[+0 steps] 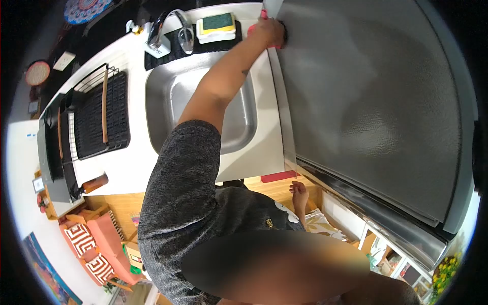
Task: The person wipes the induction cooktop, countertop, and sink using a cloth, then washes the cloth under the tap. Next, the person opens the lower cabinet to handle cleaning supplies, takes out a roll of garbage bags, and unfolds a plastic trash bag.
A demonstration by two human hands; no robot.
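Observation:
My left hand (pixel 272 33) reaches across the sink (pixel 201 94) to the counter's far right corner, beside the big grey appliance surface. Its fingers are closed around a red object (pixel 251 29), mostly covered by the hand, so its kind is unclear. A pale upright piece (pixel 273 7) shows just above the fingers. My right hand (pixel 299 192) hangs low by my body, near the counter's front edge, fingers loosely bent and apart with nothing visible in them. To the left of my left hand, a yellow and green sponge (pixel 217 22) rests on a white holder (pixel 217 36).
A faucet (pixel 158 28) stands on a black mat (pixel 175 46) behind the sink. A black dish rack (pixel 104 114) and an amber bottle (pixel 95 183) are on the left. The grey appliance (pixel 376 96) borders the counter's right side.

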